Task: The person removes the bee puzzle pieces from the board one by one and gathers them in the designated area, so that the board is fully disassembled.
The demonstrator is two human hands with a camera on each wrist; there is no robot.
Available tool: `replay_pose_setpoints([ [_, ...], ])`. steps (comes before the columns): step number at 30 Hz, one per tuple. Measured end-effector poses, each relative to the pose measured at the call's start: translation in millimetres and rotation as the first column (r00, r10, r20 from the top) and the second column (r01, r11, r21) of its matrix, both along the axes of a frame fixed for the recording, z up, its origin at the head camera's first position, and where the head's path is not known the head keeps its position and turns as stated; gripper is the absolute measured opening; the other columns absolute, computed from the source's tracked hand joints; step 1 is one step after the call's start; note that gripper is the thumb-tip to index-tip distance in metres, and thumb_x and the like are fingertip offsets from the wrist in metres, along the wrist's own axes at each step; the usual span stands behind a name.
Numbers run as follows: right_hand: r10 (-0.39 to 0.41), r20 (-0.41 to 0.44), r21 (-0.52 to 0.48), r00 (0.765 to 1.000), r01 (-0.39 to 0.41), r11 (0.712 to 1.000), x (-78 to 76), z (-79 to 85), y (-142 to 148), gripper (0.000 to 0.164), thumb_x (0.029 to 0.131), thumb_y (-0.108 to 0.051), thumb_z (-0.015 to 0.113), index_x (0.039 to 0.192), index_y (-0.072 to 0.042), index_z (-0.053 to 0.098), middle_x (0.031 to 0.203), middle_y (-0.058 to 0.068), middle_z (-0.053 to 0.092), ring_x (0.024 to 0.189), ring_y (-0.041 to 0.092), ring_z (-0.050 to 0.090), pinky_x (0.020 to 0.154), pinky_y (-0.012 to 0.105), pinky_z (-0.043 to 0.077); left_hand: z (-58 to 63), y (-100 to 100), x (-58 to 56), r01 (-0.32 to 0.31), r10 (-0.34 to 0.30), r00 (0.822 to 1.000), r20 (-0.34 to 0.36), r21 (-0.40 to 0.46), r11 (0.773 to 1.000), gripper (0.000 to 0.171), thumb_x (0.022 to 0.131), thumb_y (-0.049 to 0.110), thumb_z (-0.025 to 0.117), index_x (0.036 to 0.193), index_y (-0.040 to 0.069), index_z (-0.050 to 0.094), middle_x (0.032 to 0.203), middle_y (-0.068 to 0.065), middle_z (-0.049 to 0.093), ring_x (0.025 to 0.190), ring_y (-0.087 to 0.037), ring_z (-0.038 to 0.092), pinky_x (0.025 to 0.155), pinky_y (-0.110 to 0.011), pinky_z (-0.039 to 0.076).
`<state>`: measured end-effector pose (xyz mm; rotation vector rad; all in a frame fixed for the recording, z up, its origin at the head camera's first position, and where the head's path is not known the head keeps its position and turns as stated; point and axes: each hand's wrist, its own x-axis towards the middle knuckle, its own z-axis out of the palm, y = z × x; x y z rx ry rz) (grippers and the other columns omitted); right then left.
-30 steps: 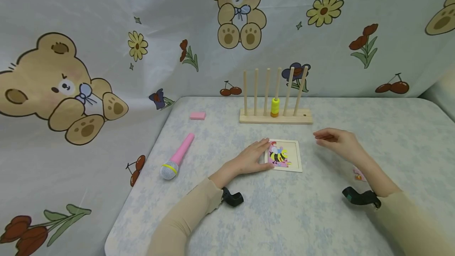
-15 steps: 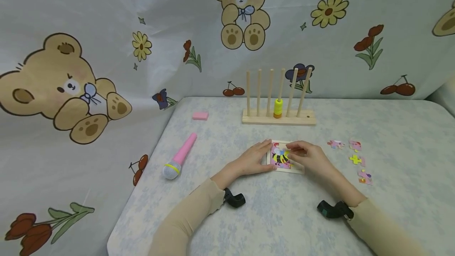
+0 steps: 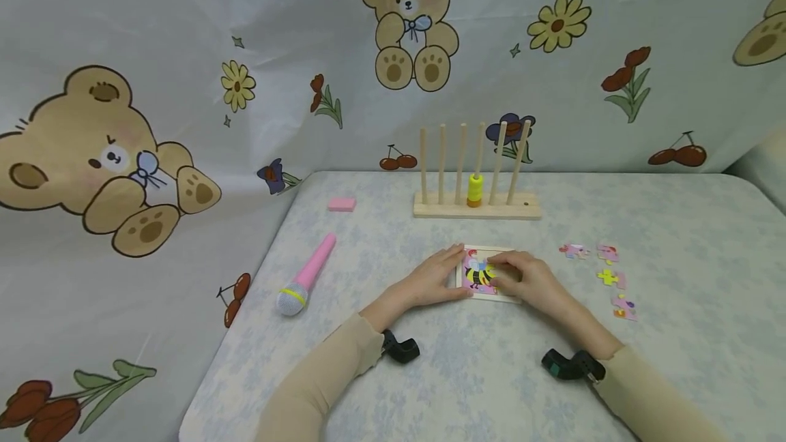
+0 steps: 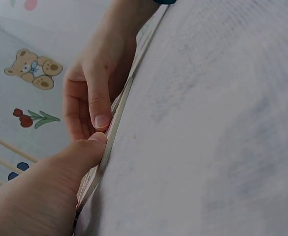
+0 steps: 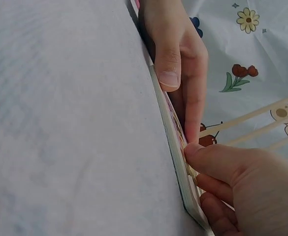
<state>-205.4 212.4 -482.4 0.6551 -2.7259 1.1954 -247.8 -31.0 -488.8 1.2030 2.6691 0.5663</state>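
Note:
A square puzzle tray [image 3: 488, 297] with a pale wooden rim and a bee picture [image 3: 475, 276] lies flat on the table. My left hand [image 3: 428, 280] rests along its left side, fingers extended toward the upper corner and thumb near the lower edge. Over the tray's right part, my right hand [image 3: 533, 285] has thumb and fingers bent together on the picture, pinching a puzzle piece mostly hidden beneath them. Both thumbs lie low at the tray's near edge in the wrist views. To the right are several loose puzzle pieces, among them a yellow-and-pink piece [image 3: 609, 278].
Behind the tray stands a wooden peg rack [image 3: 442, 210] with yellow and orange rings [image 3: 475, 191] on one peg. At the left lie a pink toy microphone [image 3: 313, 261] and a pink block [image 3: 341, 204]. A bear-print cloth [image 3: 270, 128] hangs behind the table.
My right hand has moved left from beside the loose pieces onto the tray, uncovering those pieces. Over the last half second it shifted slightly at the picture. My left hand stays at the tray.

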Motion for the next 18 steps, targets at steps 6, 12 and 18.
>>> replay_pose_setpoints([
  [6, 0.016, -0.008, -0.005, 1.0, -0.016, 1.0, 3.7, -0.8, -1.7, 0.035, 0.084, -0.015, 0.073, 0.116, -0.004, 0.065, 0.116, 0.01, 0.062, 0.107, 0.029, 0.054, 0.086, 0.048, 0.044, -2.4, -1.0, 2.8, 0.001, -0.001, 1.0, 0.02, 0.016, 1.0, 0.085, 0.09, 0.056, 0.054, 0.149, 0.004, 0.023, 0.156, -0.008, 0.016, 0.141, -0.014, 0.01, 0.113, -0.029, 0.01],
  [12, 0.026, 0.002, -0.02, 1.0, -0.026, 0.999, -2.2, 2.3, -5.4, 0.033, 0.082, -0.011, 0.074, 0.113, -0.002, 0.065, 0.112, 0.01, 0.063, 0.105, 0.028, 0.056, 0.087, 0.047, 0.045, 1.1, -3.3, -0.5, -0.006, 0.006, 1.0, 0.0, -0.001, 1.0, 0.085, 0.09, 0.054, 0.054, 0.15, 0.003, 0.022, 0.156, -0.008, 0.015, 0.141, -0.015, 0.01, 0.112, -0.028, 0.009],
  [18, 0.016, 0.01, -0.04, 1.0, -0.016, 0.999, -2.9, 1.3, -7.2, 0.034, 0.081, -0.008, 0.075, 0.111, 0.0, 0.061, 0.109, 0.01, 0.062, 0.101, 0.027, 0.058, 0.087, 0.045, 0.046, 2.1, -1.8, -0.2, -0.005, 0.005, 1.0, 0.009, -0.015, 1.0, 0.085, 0.09, 0.054, 0.054, 0.15, 0.003, 0.021, 0.156, -0.008, 0.014, 0.141, -0.015, 0.009, 0.112, -0.025, 0.006],
])
